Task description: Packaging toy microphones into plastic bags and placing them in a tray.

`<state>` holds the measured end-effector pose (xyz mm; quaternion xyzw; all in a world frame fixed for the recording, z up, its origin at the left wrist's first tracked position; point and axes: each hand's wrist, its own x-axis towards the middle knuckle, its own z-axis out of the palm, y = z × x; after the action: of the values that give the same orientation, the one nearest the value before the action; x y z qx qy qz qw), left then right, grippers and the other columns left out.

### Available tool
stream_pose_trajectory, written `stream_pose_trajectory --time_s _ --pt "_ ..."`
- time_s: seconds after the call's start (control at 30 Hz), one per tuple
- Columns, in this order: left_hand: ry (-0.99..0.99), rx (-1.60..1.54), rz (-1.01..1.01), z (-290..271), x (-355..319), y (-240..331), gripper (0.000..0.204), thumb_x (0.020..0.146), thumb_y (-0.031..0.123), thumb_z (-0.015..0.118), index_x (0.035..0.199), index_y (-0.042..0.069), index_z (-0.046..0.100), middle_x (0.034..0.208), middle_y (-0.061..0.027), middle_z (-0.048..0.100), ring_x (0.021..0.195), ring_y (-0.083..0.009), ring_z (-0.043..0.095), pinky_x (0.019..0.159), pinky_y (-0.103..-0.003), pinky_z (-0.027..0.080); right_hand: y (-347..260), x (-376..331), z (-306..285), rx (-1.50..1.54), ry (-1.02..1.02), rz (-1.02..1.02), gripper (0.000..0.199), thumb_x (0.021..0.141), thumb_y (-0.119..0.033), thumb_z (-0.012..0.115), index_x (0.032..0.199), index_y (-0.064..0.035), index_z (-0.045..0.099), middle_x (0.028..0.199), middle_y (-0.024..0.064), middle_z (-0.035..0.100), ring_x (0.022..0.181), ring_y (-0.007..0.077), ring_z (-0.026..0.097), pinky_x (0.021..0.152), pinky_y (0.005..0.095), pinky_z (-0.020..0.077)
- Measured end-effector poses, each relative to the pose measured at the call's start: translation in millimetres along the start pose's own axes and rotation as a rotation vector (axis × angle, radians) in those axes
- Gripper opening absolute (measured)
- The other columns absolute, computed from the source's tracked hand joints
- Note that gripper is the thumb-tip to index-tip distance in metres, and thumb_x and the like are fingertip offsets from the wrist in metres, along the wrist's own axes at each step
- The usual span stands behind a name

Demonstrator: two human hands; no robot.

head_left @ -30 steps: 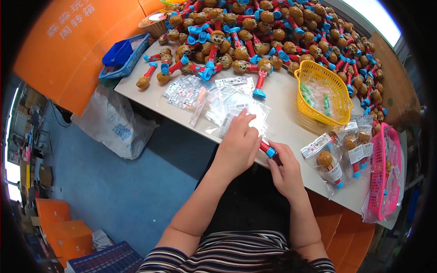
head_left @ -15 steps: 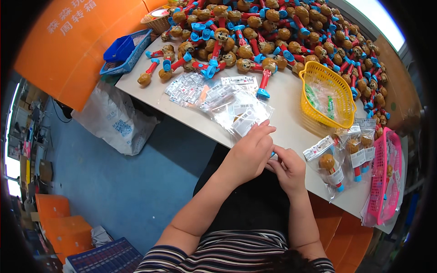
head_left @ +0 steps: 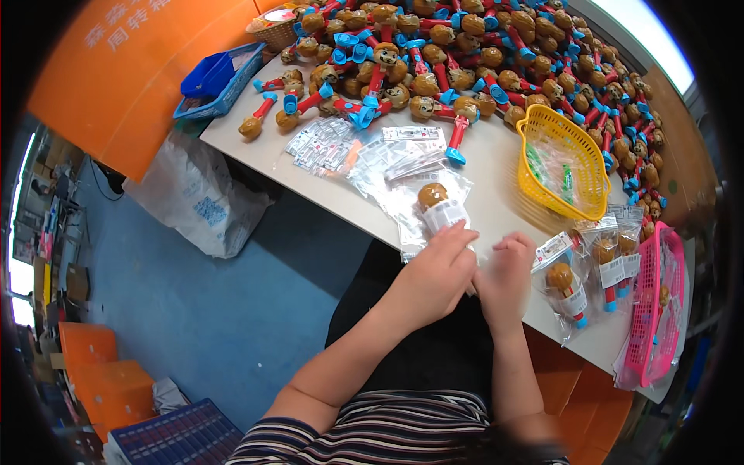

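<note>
Holding one bagged toy (head_left: 439,211), both hands (head_left: 465,271) pinch it shut. Three bagged toys (head_left: 597,267) lie by. Yellow basket (head_left: 542,132) holds small packets

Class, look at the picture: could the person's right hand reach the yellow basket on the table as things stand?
Probably yes. The right hand is at the table's near edge, and the yellow basket sits just beyond it across bare tabletop. Both hands are busy with a bagged toy, though.

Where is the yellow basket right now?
In the head view, the yellow basket stands on the table's right side, beyond the right hand, between the toy pile and the bagged toys.
</note>
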<state>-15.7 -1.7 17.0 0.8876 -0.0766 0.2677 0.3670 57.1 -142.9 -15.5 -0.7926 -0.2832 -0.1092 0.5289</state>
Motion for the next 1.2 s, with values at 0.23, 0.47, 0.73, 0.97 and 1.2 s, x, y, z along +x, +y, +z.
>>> stream_pose_trajectory --time_s 0.23,0.47,0.73,0.97,1.2 --pt "-0.034 0.085 0.048 4.6 -5.4 1.7 0.015 0.081 0.003 0.062 0.091 -0.003 0.054 0.123 -0.0212 0.054 0.118 -0.0388 0.053 0.1 -0.047 0.044 -0.6 4.8 4.3 0.167 -0.21 0.082 0.044 0.072 0.005 0.064 0.114 -0.002 0.056 0.114 0.0134 0.059 0.096 0.0215 0.061 0.081 0.0306 0.0499" --pt "0.201 0.095 -0.241 13.2 -18.9 -3.8 0.023 0.076 0.003 0.068 0.096 0.001 0.056 0.122 -0.0192 0.053 0.095 -0.0363 0.062 0.076 -0.038 0.052 -4.2 1.4 10.7 0.192 -0.216 0.17 0.043 0.076 0.001 0.068 0.118 -0.0002 0.055 0.105 0.0138 0.062 0.087 0.0244 0.064 0.077 0.032 0.052" --pt "0.273 0.041 -0.168 11.6 -17.6 -3.6 0.022 0.075 -0.004 0.065 0.095 0.001 0.057 0.099 -0.0148 0.062 0.085 -0.0326 0.063 0.072 -0.036 0.052 -8.6 2.4 26.1 -0.146 -0.058 -0.193 0.044 0.073 -0.003 0.073 0.114 -0.0009 0.057 0.094 0.0142 0.063 0.08 0.0282 0.064 0.071 0.035 0.0532" --pt "0.229 0.075 -0.105 11.5 -23.4 -5.1 0.022 0.072 -0.007 0.065 0.092 0.0 0.057 0.088 -0.0135 0.06 0.078 -0.031 0.061 0.069 -0.036 0.052 -6.0 1.2 29.7 -0.07 -0.001 -0.165 0.042 0.072 -0.003 0.073 0.111 0.0012 0.056 0.093 0.0147 0.065 0.075 0.0251 0.065 0.067 0.0331 0.0535" --pt "0.261 0.105 -0.134 12.0 -25.5 -7.1 0.019 0.075 -0.003 0.064 0.091 0.002 0.056 0.085 -0.0127 0.054 0.078 -0.031 0.057 0.069 -0.037 0.049 -20.6 1.1 38.1 0.03 -0.002 0.051 0.041 0.075 -0.003 0.072 0.112 0.0021 0.054 0.091 0.015 0.066 0.069 0.0178 0.064 0.06 0.0287 0.0531"
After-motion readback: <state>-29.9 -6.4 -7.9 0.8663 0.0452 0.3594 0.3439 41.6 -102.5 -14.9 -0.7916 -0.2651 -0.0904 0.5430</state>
